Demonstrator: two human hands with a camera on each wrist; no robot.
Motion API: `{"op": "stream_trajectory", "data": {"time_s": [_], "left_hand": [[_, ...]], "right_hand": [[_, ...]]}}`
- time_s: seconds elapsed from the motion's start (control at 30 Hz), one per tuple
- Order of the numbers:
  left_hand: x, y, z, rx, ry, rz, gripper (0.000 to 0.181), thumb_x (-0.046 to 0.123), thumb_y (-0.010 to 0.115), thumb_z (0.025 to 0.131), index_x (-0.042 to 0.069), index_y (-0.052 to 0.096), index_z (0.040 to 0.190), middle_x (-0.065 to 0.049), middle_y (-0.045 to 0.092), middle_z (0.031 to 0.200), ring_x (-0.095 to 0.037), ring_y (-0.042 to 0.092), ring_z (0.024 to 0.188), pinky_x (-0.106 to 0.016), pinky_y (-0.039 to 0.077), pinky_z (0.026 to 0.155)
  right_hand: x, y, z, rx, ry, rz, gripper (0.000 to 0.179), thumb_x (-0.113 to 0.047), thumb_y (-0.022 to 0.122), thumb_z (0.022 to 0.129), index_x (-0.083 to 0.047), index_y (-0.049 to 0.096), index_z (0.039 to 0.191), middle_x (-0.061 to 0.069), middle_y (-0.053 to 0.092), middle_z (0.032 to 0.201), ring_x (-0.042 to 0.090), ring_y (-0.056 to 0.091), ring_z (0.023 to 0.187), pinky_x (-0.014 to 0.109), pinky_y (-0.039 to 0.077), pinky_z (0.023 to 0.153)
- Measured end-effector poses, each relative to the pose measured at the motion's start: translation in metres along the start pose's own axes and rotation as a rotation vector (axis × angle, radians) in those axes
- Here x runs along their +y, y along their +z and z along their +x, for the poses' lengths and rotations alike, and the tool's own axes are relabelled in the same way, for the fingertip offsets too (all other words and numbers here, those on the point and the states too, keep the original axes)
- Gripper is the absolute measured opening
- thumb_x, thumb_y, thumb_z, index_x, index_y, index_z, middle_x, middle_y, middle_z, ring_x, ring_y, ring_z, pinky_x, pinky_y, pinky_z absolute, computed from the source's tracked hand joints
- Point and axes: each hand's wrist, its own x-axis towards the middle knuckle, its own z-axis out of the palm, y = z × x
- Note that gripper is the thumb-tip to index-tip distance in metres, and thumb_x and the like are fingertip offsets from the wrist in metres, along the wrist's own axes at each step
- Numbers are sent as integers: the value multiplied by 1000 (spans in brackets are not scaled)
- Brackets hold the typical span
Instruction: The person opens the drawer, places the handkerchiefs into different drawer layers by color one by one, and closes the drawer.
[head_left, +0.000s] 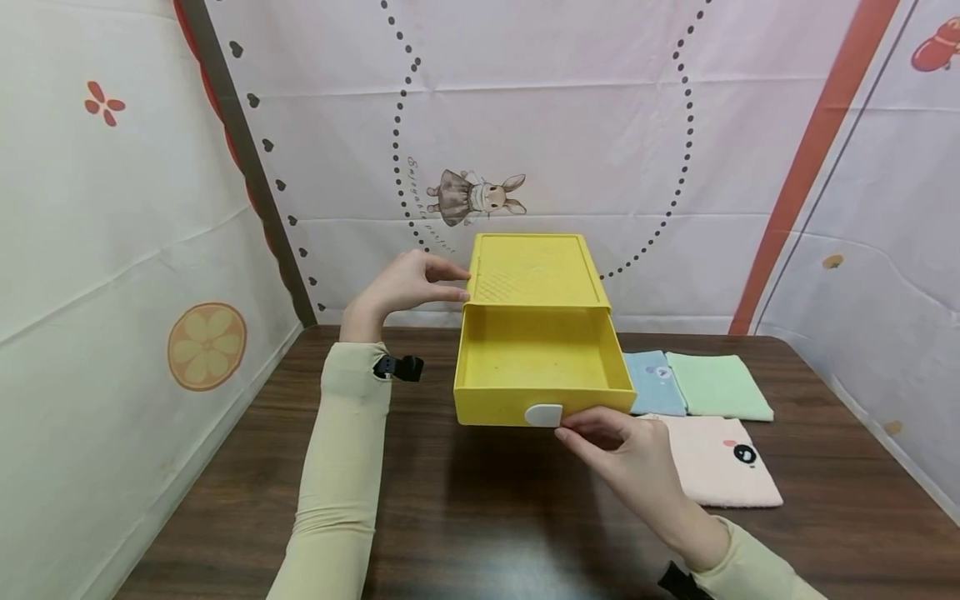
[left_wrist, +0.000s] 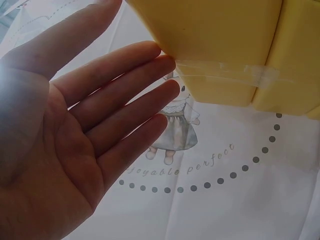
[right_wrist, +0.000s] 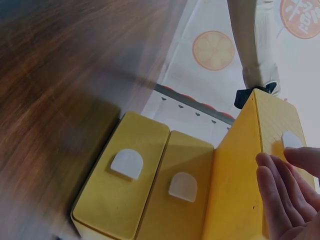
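A yellow drawer cabinet [head_left: 536, 262] stands on the table with its top drawer [head_left: 540, 354] pulled far out; the drawer's inside is bare. My right hand [head_left: 637, 458] pinches the white handle [head_left: 543, 415] on that drawer's front between thumb and fingers. On the cabinet's upper left edge rest the fingertips of my left hand [head_left: 405, 283]; its fingers are mostly straight in the left wrist view. Two lower drawers, the middle one [right_wrist: 175, 160] and the bottom one [right_wrist: 125, 200], show closed in the right wrist view, each with a white handle.
Right of the cabinet lie a folded blue cloth [head_left: 652, 387], a green cloth [head_left: 720, 387] and, nearer me, a pink cloth [head_left: 712, 467]. The dark wooden table [head_left: 420, 500] runs back to a printed fabric curtain [head_left: 555, 150], with more fabric at both sides.
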Motion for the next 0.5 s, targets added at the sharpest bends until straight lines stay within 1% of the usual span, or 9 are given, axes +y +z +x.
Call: {"op": "stream_trajectory", "data": {"time_s": [0.1,0.33,0.5], "left_hand": [[0,0,0,-3,2,3,46,47,76,76,21,70,114,1,68,116,-15,62,106,-38,50,91],[1,0,1,-1,6,2,45,46,76,77,21,70,114,1,68,116,-15,62,106,-38,50,91],[0,0,0,1,6,-3,43,44,76,77,21,70,113,2,68,115,-14,63,105,-37,51,91]], "right_hand": [[2,-4,-1,-6,-13,-18,19,-11,83,72,-22,73,83,-9,72,75,-3,66,64,12,52,58],[10,-21,-7,-57,12,-63,16,-17,82,74,-24,72,85,-14,71,78,-5,65,67,14,53,60],[22,-32,-15,-81,13,-59,20,-14,82,72,-22,72,87,-12,72,80,-4,66,69,15,53,61]]}}
